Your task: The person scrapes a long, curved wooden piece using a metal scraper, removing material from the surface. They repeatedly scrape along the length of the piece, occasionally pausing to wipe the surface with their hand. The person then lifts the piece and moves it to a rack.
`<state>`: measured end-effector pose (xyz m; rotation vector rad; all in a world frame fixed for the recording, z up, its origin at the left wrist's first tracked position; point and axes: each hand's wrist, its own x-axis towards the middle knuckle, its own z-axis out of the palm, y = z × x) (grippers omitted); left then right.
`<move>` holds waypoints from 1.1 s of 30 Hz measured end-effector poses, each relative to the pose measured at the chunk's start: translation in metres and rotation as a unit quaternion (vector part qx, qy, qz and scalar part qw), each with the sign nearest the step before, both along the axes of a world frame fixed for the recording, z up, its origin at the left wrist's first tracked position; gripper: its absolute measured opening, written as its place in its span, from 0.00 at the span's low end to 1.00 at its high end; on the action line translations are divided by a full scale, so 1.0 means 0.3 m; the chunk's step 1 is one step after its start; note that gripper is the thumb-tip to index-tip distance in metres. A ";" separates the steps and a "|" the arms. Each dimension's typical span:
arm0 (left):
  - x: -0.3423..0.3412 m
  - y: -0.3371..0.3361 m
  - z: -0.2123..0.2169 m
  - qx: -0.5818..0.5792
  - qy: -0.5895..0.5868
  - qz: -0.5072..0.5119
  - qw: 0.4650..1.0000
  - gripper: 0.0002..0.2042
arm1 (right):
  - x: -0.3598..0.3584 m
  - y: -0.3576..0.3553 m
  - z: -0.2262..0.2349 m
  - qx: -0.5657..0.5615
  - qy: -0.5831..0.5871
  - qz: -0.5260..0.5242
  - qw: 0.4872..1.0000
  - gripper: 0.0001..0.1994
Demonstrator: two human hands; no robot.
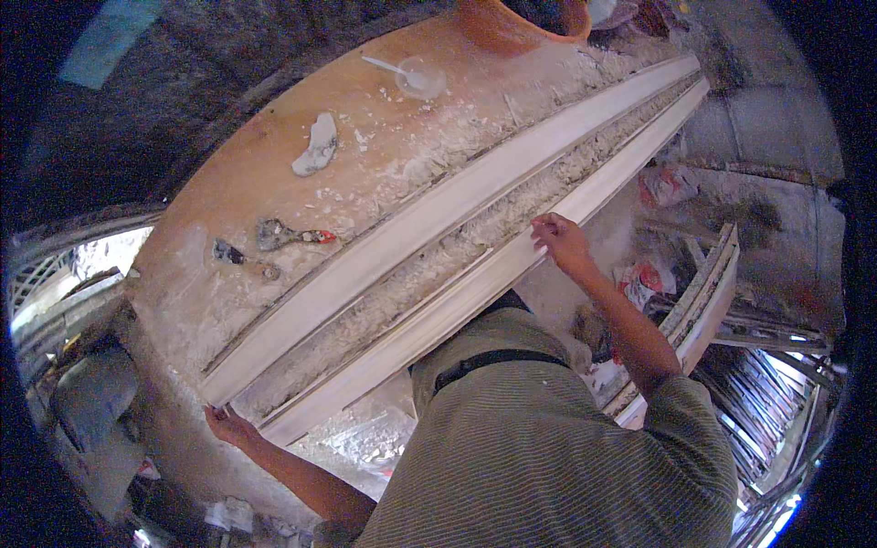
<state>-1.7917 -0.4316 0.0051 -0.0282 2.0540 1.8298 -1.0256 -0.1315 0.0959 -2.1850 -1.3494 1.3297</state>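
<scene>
The person's left hand (233, 427) at the far white strip's (402, 239) left end, right hand (559, 242) at the near white strip (384, 352), fingers of both bent; cannot tell whether either grips; strips slanting across brown table (384, 119)

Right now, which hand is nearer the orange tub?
Right. The right hand is across the white strips from the orange tub; the left hand is at their lower-left end, farther.

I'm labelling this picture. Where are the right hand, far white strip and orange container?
Right hand (563, 241), head view: its back
Far white strip (448, 212), head view: middle
Orange container (495, 27), head view: outer wall
</scene>
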 end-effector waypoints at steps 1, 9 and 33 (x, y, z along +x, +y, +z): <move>-0.003 0.001 -0.011 0.052 -0.034 0.028 0.998 0.16 | -0.019 0.027 -0.014 -0.006 0.068 -0.044 0.997 0.16; -0.034 -0.104 -0.239 0.179 -0.025 0.021 0.983 0.29 | -0.250 0.117 -0.178 0.005 0.323 -0.199 0.925 0.23; 1.182 0.604 -0.026 0.169 -0.265 -0.007 0.949 0.21 | -0.173 0.253 -0.313 -0.150 0.501 -0.388 0.759 0.21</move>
